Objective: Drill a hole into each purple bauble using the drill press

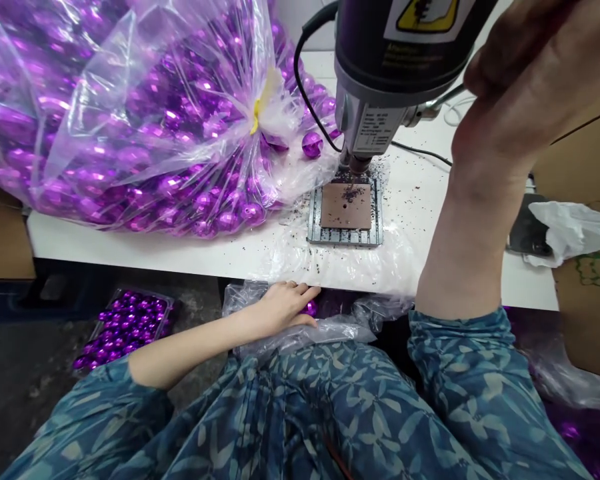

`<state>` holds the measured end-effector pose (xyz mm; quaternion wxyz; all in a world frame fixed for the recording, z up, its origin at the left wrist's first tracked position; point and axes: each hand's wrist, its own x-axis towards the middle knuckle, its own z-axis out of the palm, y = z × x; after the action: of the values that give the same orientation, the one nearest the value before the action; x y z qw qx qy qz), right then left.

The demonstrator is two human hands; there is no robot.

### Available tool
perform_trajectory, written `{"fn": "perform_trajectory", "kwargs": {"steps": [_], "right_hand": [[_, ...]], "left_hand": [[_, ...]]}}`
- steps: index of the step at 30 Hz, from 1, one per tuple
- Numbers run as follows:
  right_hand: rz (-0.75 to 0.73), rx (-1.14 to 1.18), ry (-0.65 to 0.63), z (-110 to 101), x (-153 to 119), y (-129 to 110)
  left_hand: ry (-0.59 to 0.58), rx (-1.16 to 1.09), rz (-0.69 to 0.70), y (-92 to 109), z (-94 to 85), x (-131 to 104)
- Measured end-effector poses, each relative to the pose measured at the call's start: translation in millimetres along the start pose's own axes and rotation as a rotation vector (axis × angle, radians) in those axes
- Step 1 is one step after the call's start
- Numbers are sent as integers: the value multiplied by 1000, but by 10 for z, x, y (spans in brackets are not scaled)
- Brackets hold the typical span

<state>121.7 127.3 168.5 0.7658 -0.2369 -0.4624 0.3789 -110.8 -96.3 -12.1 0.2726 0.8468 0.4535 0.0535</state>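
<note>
Raised at the upper right, my right hand (510,100) is closed around the end of the drill press lever (447,99); the grip itself is hidden by the hand. The drill press (375,80) stands with its chuck (359,165) over a brown square plate (347,215), which has a small hole and lies on a grooved metal base (345,237). Below the table edge, my left hand (287,308) lies with fingers stretched and thumb apart over an open clear plastic bag (340,330) in my lap. A shiny purple bead (310,308) shows beside its fingers.
A large tied clear bag of purple faceted balls (155,133) fills the table's left. One loose ball (312,145) lies near the press. Dark shavings dot the white table (410,200). A tray of purple beads (130,327) sits low left; cardboard boxes (590,280) stand right.
</note>
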Motion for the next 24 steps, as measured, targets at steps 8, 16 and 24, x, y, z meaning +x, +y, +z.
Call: {"fn": "perform_trajectory", "kwargs": {"steps": [8,16,24], "right_hand": [[-286,127,201,75,36,118],[-294,144,144,8,-29,92],[-335,63,92,-25,-35,131]], "left_hand": [[763,-138,-63,-799,-1060,1262],[746,-177,-397,-1394,-1303,2749],[893,-638,-262,-1417,-1324,2725]]}}
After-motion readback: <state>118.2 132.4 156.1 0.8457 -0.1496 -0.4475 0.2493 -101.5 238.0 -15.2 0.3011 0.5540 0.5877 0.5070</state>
